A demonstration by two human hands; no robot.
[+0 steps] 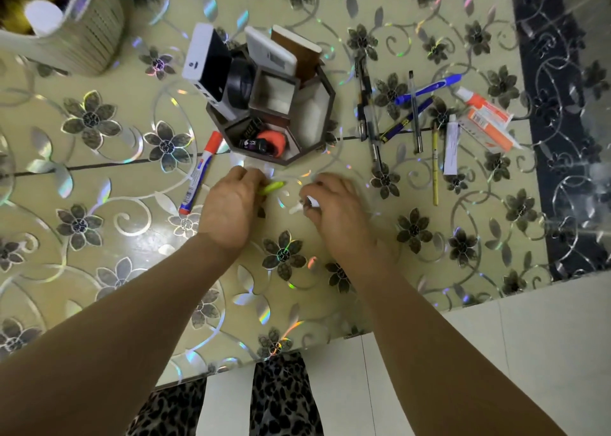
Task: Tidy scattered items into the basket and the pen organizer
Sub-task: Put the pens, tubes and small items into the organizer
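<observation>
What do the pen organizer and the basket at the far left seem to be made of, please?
The pen organizer looks like dark brown wood or wood-look board with a matt finish: flat, straight-edged panels form its compartments. The basket seems to be pale woven or ribbed plastic, judging by its even ridges, though blur leaves that open.

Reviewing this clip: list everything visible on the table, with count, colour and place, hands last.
table: 1, cream floral cover, fills the view
basket: 1, pale ribbed, far left corner, items inside
pen organizer: 1, dark octagonal, centre; holds a power bank, flat white and brown items, black roll, small black and orange things
marker: 1, white with red cap, left of organizer
pens: about seven, dark, blue and yellow, right of organizer
tubes: 2 orange-and-white, 1 small white, far right
left hand: grips a yellow-green highlighter
right hand: grips a small white item, blurred
</observation>
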